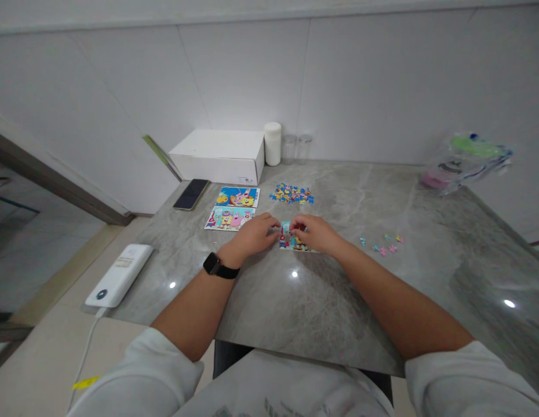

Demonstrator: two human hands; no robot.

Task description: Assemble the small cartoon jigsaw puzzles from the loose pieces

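The puzzle card [290,242] lies on the counter [261,289], long axis left-right, beneath my nearer right fingers [301,220]; I can't tell whether they pinch anything. My left fingers [269,220], loosely parted, sit by its left edge.

The puzzle pieces [291,194] mix blue with yellow; the tabletop [261,307] is veined grey.

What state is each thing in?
Puzzle: flat, partly covered
Left hand: fingers bent, beside puzzle
Right hand: fingers bent, over puzzle
Piece pile: loose
Scattered pieces: loose
Picture cards: flat
White box: closed
Phone: flat, screen dark
Power bank: cable attached
White bottle: upright
Jars: standing
Watch: screen dark
Clear bag: bulging
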